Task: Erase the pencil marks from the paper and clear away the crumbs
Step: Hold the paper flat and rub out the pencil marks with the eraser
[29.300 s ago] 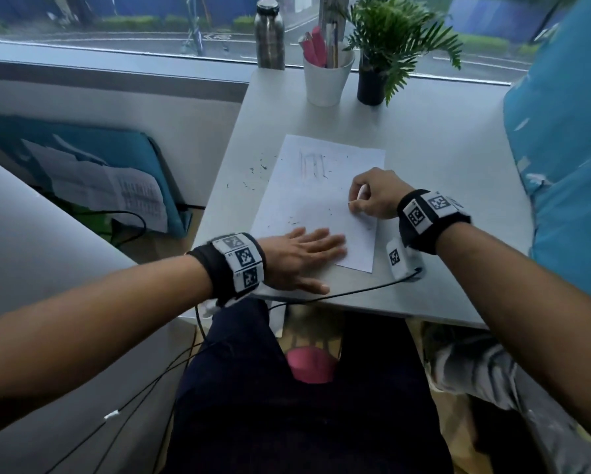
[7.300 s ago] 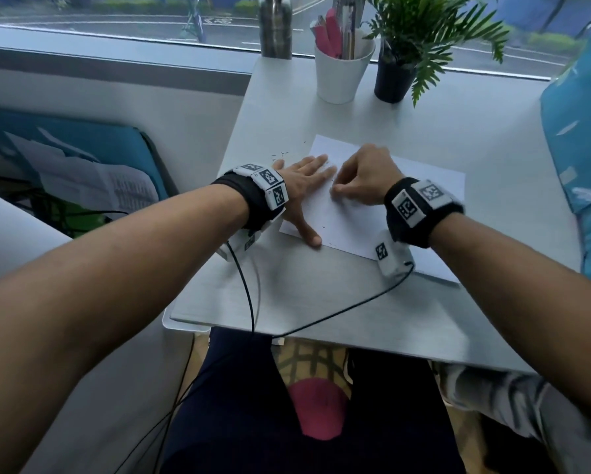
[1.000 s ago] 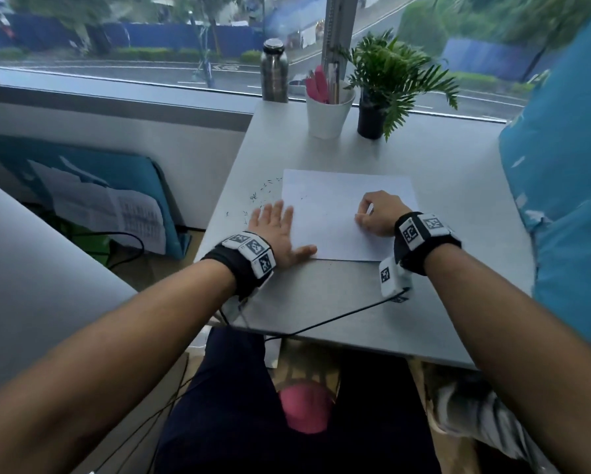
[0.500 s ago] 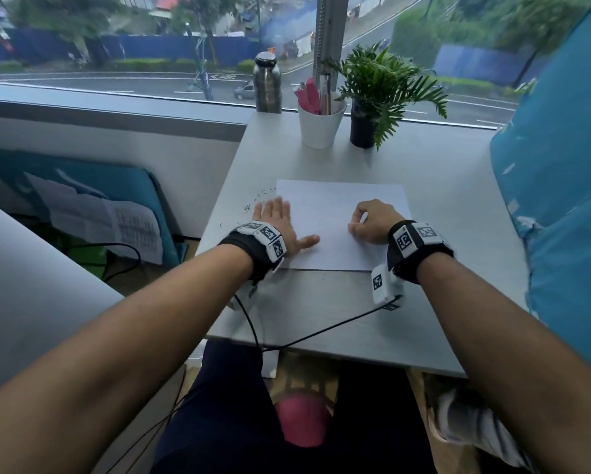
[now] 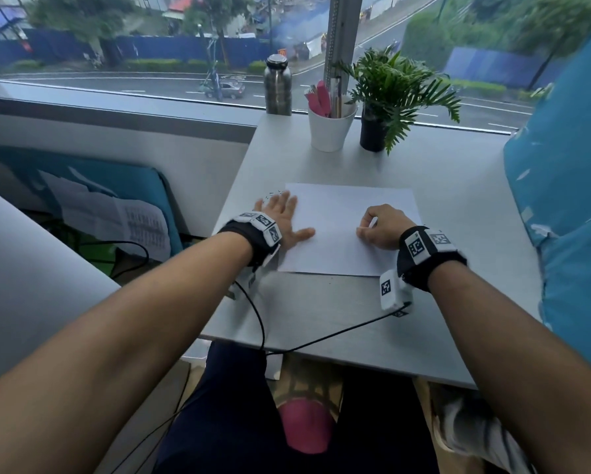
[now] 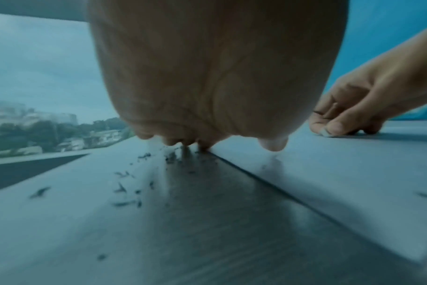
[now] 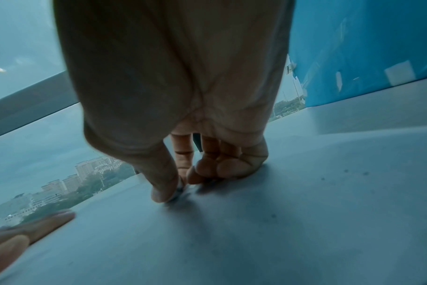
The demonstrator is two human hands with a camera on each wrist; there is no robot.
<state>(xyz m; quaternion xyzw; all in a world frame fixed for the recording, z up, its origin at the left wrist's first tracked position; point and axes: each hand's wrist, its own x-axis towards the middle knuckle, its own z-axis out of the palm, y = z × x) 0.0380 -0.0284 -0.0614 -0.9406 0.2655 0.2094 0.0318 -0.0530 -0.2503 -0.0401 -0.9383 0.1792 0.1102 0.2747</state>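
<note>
A white sheet of paper (image 5: 342,248) lies on the grey desk (image 5: 321,313); I make out no pencil marks on it. My left hand (image 5: 282,217) lies flat along the sheet's left edge, thumb on the paper, fingers on the desk. Dark eraser crumbs (image 5: 273,193) lie just past its fingertips, and several more crumbs (image 6: 127,189) are scattered under the palm in the left wrist view. My right hand (image 5: 379,227) rests curled on the right part of the sheet and pinches a small white eraser (image 5: 373,222) between thumb and fingers. The eraser (image 7: 181,188) touches the paper.
At the back of the desk stand a white cup of pens (image 5: 331,128), a potted plant (image 5: 390,97) and a steel bottle (image 5: 278,87). A blue panel (image 5: 568,200) borders the right side. A black cable (image 5: 321,340) hangs over the near desk edge.
My left hand has slid a little forward along the paper's left edge towards the crumbs. The right hand stays on the paper with the eraser. The view has tilted upwards.
</note>
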